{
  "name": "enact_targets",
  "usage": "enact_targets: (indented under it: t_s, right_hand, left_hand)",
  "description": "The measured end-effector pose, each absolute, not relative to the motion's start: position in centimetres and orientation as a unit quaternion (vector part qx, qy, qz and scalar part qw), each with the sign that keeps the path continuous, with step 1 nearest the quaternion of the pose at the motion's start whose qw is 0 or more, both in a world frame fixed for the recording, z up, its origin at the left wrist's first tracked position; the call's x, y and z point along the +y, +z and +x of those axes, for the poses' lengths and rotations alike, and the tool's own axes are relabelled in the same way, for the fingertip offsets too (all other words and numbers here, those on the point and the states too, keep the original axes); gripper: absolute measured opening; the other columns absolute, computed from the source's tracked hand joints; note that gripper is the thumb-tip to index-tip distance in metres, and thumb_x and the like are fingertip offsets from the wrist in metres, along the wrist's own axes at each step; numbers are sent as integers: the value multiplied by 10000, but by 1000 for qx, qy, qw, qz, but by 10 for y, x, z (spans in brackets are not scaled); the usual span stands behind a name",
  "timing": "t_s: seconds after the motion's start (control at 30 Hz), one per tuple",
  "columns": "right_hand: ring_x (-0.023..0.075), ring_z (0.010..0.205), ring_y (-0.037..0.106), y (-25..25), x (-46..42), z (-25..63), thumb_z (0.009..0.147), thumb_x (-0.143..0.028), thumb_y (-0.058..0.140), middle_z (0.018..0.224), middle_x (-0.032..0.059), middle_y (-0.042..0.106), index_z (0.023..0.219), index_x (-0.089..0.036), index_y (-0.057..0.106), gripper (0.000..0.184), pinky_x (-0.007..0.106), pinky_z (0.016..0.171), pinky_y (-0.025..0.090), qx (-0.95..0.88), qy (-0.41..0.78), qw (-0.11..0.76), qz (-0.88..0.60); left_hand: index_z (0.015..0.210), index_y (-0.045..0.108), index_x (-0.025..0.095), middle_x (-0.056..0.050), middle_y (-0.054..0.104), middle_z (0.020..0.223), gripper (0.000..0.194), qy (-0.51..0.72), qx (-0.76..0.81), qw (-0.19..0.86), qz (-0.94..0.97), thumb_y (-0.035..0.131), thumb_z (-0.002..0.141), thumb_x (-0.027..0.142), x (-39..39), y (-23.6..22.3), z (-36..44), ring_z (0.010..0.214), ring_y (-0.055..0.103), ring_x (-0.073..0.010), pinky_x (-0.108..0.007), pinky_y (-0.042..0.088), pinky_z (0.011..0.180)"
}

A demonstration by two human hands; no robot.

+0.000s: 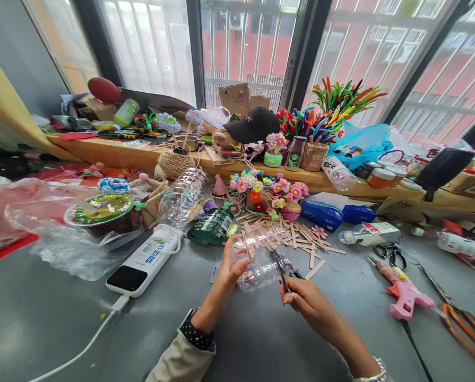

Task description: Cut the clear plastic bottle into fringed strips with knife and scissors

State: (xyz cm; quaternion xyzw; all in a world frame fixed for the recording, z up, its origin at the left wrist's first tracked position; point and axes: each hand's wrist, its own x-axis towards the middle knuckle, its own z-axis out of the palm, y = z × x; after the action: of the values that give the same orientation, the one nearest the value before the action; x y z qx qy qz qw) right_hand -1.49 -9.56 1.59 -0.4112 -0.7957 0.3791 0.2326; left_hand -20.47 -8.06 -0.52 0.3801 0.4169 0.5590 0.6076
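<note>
Scissors [282, 273] are pressed against a clear plastic bottle piece [261, 265] held low over the grey table [62, 318]. The right hand [307, 302] is closed around the handles, its fingers [291, 297] curled tight, and the dark blades are angled up into the plastic. The left hand [231, 265] is wrapped on the opposite side of the piece, its fingers [241, 252] clamped on the clear wall, thumb facing the camera.

Slippage is judged the chief risk: the plastic is smooth and curved, and a blade forced against it could skid toward the left fingers, which are set just beside the cutting line. A squeezed wall could also buckle, and the cut would then be torn off course. A sharp cut edge would be left close to both palms.

The piece is held between the two hands, touched by both, with the blade tips at its right side and the left fingers on its left side. Whether its base rests on the table cannot be told.

Wooden craft sticks [293, 236] are scattered just behind it, a white power bank [144, 262] lies well to the left, and a pink glue gun [404, 292] lies apart on the right.
</note>
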Motion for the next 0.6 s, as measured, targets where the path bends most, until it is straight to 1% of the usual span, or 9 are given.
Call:
enact_targets:
  t_s: [0.13,0.33,0.5,0.6]
  right_hand:
    - [103,494,388,15,-95,-16,795,-614,280,525,-39,412,573,-206,409,482,217,502,311,-784,385,250,-417]
    - [103,488,406,14,-97,-16,810,-572,288,506,-40,427,557,-208,406,459,216,515,322,-784,388,249,-416]
    - [106,492,406,16,-97,-16,798,-612,269,512,-34,425,552,-207,391,489,219,516,319,-784,395,245,-411]
    - [109,497,404,16,-96,-15,781,-649,254,521,-29,426,558,-205,389,515,223,515,315,-791,400,236,-398]
  left_hand:
    - [1191,281,291,-65,434,1047,752,565,414,609,372,612,555,520,-85,2,-204,933,521,-262,-344,475,674]
    - [1196,291,277,-76,440,1070,720,572,417,605,365,588,588,523,-90,6,-203,959,509,-282,-365,471,698]
    - [1200,299,269,-80,448,1073,738,578,412,605,362,597,576,528,-90,8,-203,964,512,-288,-381,466,711]
    - [1200,309,264,-84,458,1079,751,577,413,607,356,606,567,536,-90,9,-204,955,518,-285,-373,467,697]
